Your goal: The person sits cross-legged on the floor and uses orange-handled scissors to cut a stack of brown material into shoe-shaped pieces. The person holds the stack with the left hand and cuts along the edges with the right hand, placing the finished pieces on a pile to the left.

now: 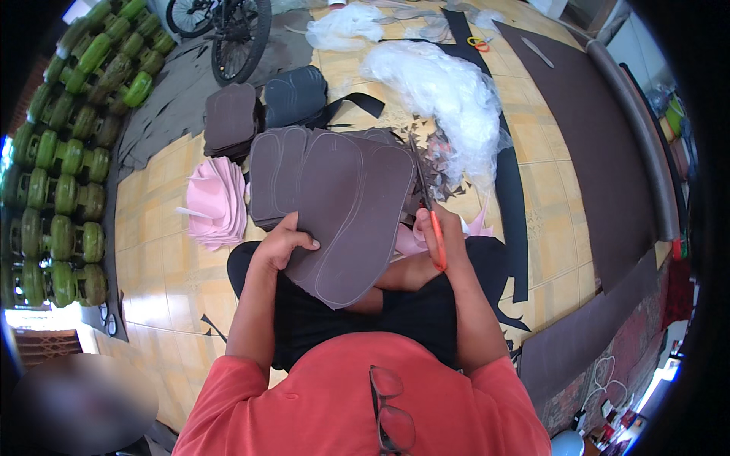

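Note:
My left hand (280, 245) pinches the left edge of a dark brown sheet (346, 201), thumb on top. Pale outlines shaped like shoe soles are drawn on it. In my right hand (450, 237) is a pair of scissors (436, 237) with orange handles. Its blades point away from me along the sheet's right edge; whether they bite into it I cannot tell. Behind the held sheet lies a stack of similar brown pieces (270, 178). Farther off sit a smaller brown stack (230, 114) and a dark blue-grey stack (295, 97).
Pink sheets (213, 201) are piled at the left. Small dark scraps (435, 163) lie beside crumpled clear plastic (437, 91). A brown roll (635, 144) is partly unrolled at the right. Green gas cylinders (57, 182) line the left, and a bicycle (242, 38) stands at the back.

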`<state>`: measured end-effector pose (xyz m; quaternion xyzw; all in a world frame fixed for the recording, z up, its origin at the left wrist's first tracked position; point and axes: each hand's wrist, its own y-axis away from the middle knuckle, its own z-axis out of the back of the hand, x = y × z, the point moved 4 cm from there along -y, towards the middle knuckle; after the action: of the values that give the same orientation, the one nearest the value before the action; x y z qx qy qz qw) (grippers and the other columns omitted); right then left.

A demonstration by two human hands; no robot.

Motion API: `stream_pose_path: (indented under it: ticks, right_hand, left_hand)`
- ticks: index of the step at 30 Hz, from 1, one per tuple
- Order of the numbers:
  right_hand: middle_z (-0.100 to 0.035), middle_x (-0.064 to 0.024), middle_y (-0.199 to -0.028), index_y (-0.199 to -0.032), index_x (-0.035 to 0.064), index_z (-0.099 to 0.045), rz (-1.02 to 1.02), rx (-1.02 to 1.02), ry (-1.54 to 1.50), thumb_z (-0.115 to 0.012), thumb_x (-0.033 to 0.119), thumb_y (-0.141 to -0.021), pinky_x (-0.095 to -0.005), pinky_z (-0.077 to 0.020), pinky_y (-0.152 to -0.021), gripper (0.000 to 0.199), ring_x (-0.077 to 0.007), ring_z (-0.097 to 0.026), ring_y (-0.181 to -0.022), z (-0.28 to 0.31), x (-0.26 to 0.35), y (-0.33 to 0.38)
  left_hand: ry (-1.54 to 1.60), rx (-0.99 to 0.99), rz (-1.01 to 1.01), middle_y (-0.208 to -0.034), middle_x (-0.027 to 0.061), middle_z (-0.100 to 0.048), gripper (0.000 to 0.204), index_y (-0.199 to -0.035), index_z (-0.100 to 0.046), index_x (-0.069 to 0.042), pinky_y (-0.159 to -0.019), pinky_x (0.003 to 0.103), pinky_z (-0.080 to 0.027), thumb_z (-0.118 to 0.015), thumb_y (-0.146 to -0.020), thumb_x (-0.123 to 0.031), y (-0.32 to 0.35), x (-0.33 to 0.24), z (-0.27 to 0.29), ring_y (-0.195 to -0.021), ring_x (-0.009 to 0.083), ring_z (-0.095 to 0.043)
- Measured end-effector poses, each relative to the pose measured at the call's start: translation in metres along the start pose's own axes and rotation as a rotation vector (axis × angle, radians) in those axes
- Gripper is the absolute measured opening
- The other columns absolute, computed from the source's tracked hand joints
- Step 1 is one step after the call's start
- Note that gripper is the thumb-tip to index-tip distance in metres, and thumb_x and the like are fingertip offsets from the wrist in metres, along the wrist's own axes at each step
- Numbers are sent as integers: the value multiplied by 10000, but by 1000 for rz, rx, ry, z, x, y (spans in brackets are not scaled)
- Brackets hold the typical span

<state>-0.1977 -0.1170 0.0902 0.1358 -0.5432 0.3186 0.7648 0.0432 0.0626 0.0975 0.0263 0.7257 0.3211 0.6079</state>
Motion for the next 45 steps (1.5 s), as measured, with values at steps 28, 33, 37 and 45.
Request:
stream_pose_path:
  ticks: [28, 33, 37, 45]
  right_hand:
    - [-570, -122, -739, -902, 1, -507, -154, -72, -234, -537, 343, -965, -346, -459, -618, 349, -239, -570, -636, -55, -9, 26]
    - [-582, -203, -775, -901, -18, -495, 34, -137, 14, -577, 305, -939, -411, -459, -669, 335, -367, -577, -713, -45, 6, 15]
    - [-595, -224, -798, -903, -25, -491, 83, -153, 10, -612, 274, -916, -422, -462, -673, 323, -398, -586, -749, -41, 10, 14]
    - [-590, -157, -687, -826, 7, -534, -50, 1, -40, -596, 279, -927, -375, -448, -600, 297, -286, -578, -604, -31, 15, 18]
  left_hand:
    - [674, -213, -444, -1214, 92, -561, 406, -1252, -510, -36, -963, 361, -452, -605, -865, 42, -6, -3, -45, -1137, 223, -547]
    - [619, -223, -472, -1212, 105, -568, 418, -1271, -489, -40, -929, 415, -505, -592, -871, 30, -7, 4, -43, -1120, 257, -577]
    - [622, -183, -446, -1224, 100, -554, 422, -1274, -487, -25, -959, 389, -471, -608, -872, 23, -5, 2, -46, -1132, 240, -556]
    - [613, -228, -395, -1221, 119, -562, 416, -1283, -479, -7, -943, 373, -478, -611, -888, -16, -10, -7, -31, -1126, 238, -559]
